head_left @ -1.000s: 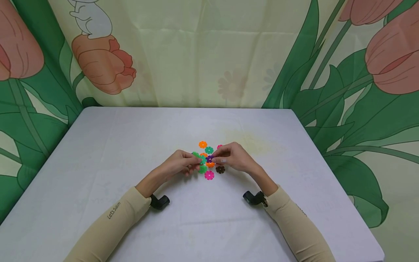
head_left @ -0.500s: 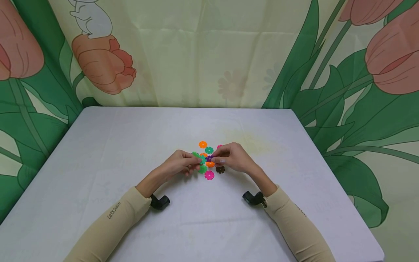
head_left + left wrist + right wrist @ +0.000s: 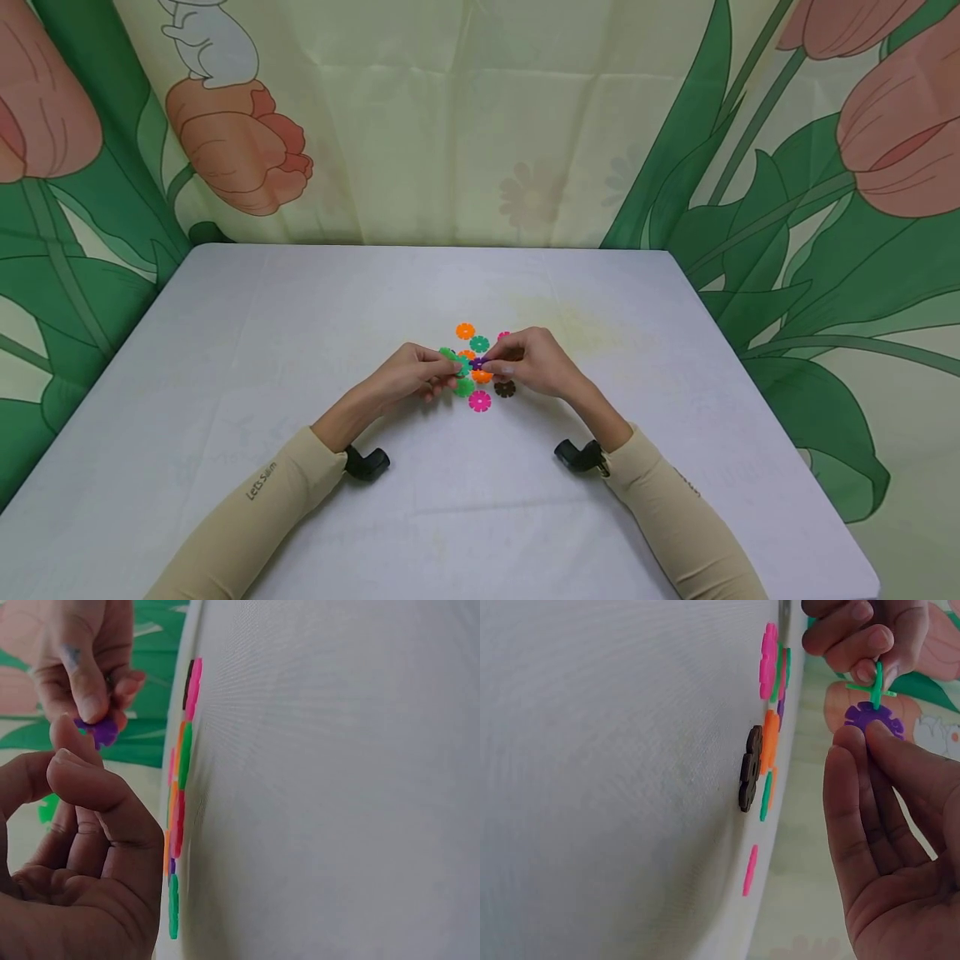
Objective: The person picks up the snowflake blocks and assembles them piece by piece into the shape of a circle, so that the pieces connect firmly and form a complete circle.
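My left hand [image 3: 408, 373] pinches green notched flower discs [image 3: 876, 688], which cross each other in the right wrist view. Between thumb and fingertips, my right hand [image 3: 536, 362] holds a purple notched flower disc [image 3: 871, 715]. Its edge meets or nearly meets the green discs; I cannot tell whether the notches are engaged. Both hands are just above loose discs on the table. In the left wrist view, my left fingers [image 3: 112, 802] hide most of the green discs, and the purple disc [image 3: 103, 733] shows beyond them.
Around and below the hands lie several flat discs: an orange disc [image 3: 465, 332], a teal disc [image 3: 479, 344], a pink disc [image 3: 480, 402], a brown disc [image 3: 505, 389] and a green disc [image 3: 464, 387]. The white-covered table [image 3: 450, 517] ends at a printed curtain [image 3: 465, 125].
My right hand has shifted slightly left with the purple disc, bringing it closer to the green discs. The left hand and the loose discs stay put.
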`<control>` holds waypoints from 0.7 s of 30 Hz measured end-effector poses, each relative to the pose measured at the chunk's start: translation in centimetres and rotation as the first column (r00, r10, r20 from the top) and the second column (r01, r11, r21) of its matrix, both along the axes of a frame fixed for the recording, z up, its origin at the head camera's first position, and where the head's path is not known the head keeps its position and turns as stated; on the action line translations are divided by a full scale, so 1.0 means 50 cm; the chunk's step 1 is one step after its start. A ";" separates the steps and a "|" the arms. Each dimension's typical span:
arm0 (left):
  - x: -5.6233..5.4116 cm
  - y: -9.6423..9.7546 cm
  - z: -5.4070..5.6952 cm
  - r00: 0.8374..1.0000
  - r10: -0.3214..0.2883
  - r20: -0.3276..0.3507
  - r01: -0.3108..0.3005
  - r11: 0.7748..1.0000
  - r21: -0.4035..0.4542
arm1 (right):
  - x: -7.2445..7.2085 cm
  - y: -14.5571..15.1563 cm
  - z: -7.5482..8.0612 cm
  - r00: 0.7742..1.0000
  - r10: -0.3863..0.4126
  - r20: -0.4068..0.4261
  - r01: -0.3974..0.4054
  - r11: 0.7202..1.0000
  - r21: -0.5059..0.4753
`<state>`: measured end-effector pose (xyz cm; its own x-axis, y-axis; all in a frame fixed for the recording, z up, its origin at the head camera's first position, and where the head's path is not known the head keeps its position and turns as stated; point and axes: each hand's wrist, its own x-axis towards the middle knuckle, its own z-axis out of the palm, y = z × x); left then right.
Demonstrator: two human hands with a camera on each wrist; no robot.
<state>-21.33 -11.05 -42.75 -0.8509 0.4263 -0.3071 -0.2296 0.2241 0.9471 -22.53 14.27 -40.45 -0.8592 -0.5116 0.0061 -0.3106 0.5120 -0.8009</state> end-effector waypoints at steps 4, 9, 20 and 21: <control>0.001 0.000 0.001 1.000 -0.003 0.002 0.003 1.000 -0.005 | 0.001 -0.001 0.000 1.000 0.008 -0.009 -0.008 1.000 -0.003; 0.003 0.000 0.003 1.000 -0.002 0.001 0.002 1.000 -0.016 | 0.002 -0.002 -0.003 1.000 0.006 -0.016 -0.006 1.000 -0.008; 0.007 0.001 0.001 1.000 -0.009 -0.026 0.008 1.000 -0.029 | 0.005 -0.007 -0.009 1.000 -0.002 -0.024 0.001 1.000 -0.014; 0.008 0.001 0.001 1.000 -0.007 -0.026 0.006 1.000 -0.031 | 0.006 -0.007 -0.009 1.000 -0.005 -0.029 0.005 1.000 -0.012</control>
